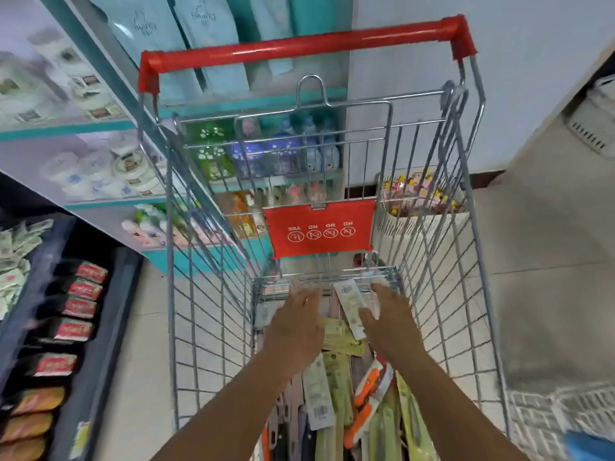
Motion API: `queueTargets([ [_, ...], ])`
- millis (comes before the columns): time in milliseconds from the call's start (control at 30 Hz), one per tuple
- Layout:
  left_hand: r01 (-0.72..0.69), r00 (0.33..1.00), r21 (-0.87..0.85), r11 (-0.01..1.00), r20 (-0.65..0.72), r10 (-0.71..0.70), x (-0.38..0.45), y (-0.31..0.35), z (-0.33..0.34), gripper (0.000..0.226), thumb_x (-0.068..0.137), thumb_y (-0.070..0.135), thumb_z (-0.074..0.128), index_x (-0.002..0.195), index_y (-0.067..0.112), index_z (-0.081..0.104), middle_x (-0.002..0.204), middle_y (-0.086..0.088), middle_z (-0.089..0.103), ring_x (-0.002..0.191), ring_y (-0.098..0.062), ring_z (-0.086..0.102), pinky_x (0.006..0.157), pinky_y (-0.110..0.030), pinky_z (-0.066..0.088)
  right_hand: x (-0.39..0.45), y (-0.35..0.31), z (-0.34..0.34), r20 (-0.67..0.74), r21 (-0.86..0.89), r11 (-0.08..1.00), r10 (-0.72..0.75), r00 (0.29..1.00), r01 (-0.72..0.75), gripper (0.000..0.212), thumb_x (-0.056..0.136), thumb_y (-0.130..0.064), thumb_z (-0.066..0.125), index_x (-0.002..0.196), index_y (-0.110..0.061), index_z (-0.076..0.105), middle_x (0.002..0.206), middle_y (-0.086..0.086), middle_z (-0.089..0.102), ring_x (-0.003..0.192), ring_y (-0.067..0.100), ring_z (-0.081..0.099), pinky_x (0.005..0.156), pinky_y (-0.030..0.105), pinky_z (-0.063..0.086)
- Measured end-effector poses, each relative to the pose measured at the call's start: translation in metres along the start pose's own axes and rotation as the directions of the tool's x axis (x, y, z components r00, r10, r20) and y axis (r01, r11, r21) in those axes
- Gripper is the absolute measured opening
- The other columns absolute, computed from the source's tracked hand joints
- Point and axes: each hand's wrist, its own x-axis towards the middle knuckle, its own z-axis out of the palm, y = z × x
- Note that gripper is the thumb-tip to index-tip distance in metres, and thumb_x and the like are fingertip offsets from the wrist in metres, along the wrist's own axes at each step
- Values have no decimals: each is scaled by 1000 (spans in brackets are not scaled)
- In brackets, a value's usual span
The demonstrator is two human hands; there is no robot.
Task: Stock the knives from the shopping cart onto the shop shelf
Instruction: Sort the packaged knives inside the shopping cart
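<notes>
A wire shopping cart [206, 327] with a red handle [299, 44] fills the middle of the view. On its floor lies a pile of packaged knives [332, 387] in pink, green and orange, with white barcode labels. Both my arms reach down into the cart. My left hand [296, 324] hovers palm down over the far end of the pile with its fingers spread. My right hand [389, 324] has its thumb and fingers around one white-labelled knife package [351, 304] lifted at an angle from the pile.
Shop shelves [100, 128] with jars, bottles and boxes run along the left. A dark rack [109, 327] of red-labelled packs stands at lower left. White plastic baskets [559, 420] sit on the tiled floor at right, and another basket [422, 224] stands beyond the cart.
</notes>
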Motion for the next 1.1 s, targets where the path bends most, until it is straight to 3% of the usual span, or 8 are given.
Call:
queueTargets([
  [133, 97, 986, 29, 995, 136, -100, 42, -5, 36, 67, 99, 26, 40, 152, 25, 0, 160, 1, 1, 145, -23, 14, 115, -40, 25, 32, 30, 25, 71, -55, 994, 97, 993, -93, 53, 94, -29, 50, 143, -16, 35, 146, 7, 40, 130, 25, 40, 106, 37, 36],
  [333, 128, 968, 71, 989, 208, -140, 89, -11, 88, 64, 98, 26, 41, 152, 26, 5, 159, 1, 9, 144, -24, 17, 112, -47, 29, 65, 75, 69, 132, -71, 978, 202, 971, -194, 53, 93, -30, 50, 142, -16, 35, 143, 8, 42, 128, 29, 41, 104, 43, 39],
  [567, 41, 973, 57, 998, 223, -53, 132, -21, 131, 62, 96, 13, 41, 151, 22, 13, 157, -1, 16, 140, -27, 25, 111, -40, 31, 88, 107, 108, 134, -76, 967, 253, 958, -244, 56, 91, -26, 53, 143, -18, 34, 142, 7, 43, 130, 26, 40, 102, 38, 41],
  [700, 19, 983, 11, 1000, 184, -21, 152, -27, 154, 65, 91, 12, 46, 149, 25, 18, 154, -3, 21, 139, -28, 27, 109, -43, 34, 93, 114, 130, 133, -146, 976, 179, 975, -159, 42, 82, -25, 57, 122, -16, 47, 118, 7, 55, 111, 30, 52, 87, 36, 45],
  [800, -73, 980, 83, 994, 192, 56, 155, -31, 163, 58, 95, 22, 45, 147, 21, 20, 155, -6, 17, 138, -28, 24, 111, -43, 30, 93, 113, 141, 111, -166, 977, 153, 982, -133, 62, 84, -29, 62, 139, -18, 37, 131, 4, 48, 118, 28, 46, 96, 36, 40],
  [900, -58, 979, 57, 997, 197, 46, 147, -35, 169, 55, 97, 30, 42, 148, 18, 23, 155, -5, 18, 137, -30, 28, 110, -42, 31, 88, 111, 149, 64, -182, 972, 161, 985, -147, 64, 84, -31, 63, 140, -20, 33, 131, 3, 49, 118, 25, 45, 95, 35, 40],
  [1033, -35, 997, -15, 999, 65, 36, 135, -34, 172, 45, 96, 32, 44, 137, 15, 40, 137, -5, 43, 124, -26, 41, 104, -38, 37, 78, 108, 158, 22, 18, 981, 191, 981, -191, 65, 87, -19, 62, 144, -18, 30, 134, 1, 49, 117, 23, 47, 94, 34, 41],
  [1100, 5, 999, -48, 999, 54, -3, 133, -32, 169, 42, 95, 32, 45, 134, 15, 43, 130, -5, 48, 121, -25, 42, 103, -36, 36, 78, 103, 160, 23, 209, 947, 244, 970, -243, 58, 87, -11, 58, 139, -20, 37, 129, 2, 52, 103, 17, 55, 82, 30, 47],
])
